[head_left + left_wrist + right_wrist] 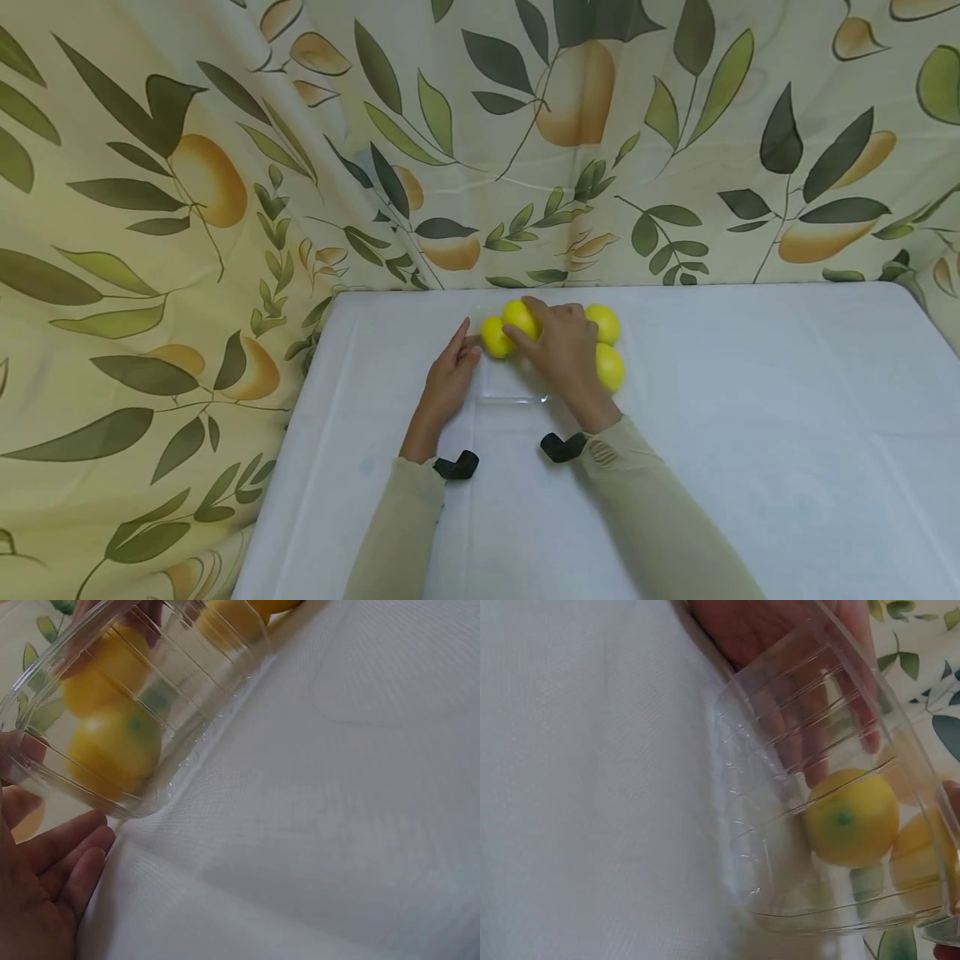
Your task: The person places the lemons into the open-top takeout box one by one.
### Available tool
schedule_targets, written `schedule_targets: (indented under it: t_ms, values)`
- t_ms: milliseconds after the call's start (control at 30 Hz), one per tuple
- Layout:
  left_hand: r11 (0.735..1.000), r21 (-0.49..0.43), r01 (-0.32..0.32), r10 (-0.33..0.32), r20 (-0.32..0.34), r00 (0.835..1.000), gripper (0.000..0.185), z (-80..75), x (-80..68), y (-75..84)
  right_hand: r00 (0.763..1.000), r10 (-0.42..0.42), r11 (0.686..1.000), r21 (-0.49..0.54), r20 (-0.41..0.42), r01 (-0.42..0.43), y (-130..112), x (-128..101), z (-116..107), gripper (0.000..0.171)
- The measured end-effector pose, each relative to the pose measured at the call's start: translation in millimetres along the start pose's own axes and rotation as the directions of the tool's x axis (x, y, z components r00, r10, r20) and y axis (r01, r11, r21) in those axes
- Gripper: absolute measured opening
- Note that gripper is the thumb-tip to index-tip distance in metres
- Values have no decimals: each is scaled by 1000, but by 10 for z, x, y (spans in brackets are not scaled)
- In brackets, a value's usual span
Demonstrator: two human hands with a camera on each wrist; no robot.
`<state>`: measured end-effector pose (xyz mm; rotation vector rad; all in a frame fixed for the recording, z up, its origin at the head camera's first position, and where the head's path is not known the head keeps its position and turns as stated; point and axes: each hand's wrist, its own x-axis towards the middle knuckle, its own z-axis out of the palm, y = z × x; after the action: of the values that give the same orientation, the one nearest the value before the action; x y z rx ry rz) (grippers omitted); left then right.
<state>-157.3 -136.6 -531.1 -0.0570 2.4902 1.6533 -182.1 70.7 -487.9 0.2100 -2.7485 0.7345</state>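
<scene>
A clear plastic container point(513, 398) stands on the white table near its far edge and holds several yellow lemons. My right hand point(558, 346) reaches into it from above, thumb and fingers curled round the top left lemon point(520, 317). Two more lemons point(604, 323) lie to the right of that hand. My left hand point(453, 367) rests with straight fingers against the container's left side, next to another lemon point(493, 337). The left wrist view shows the palm point(52, 892) beside the container wall point(187, 682), with a lemon point(116, 746) inside. In the right wrist view, fingers point(810, 742) show through the wall point(780, 825) above a lemon point(851, 817).
White cloth point(750, 417) covers the table, whose left edge point(285, 433) runs close to my left arm. A leaf-and-fruit patterned curtain point(480, 142) hangs behind the table and down its left side. Black wrist mounts point(457, 465) sit on both sleeves.
</scene>
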Motion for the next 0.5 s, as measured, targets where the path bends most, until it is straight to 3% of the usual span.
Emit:
schedule_targets:
  t_ms: [300,500]
  values:
    - [1000,5,-17,17,5,1000,56,-1,-3,4,1000,-20,999,-51,-1,20,-32,-28,8,65]
    - [999,7,-36,36,1,999,57,-7,4,-20,1000,-24,1000,-5,-3,24,33,-13,15,59]
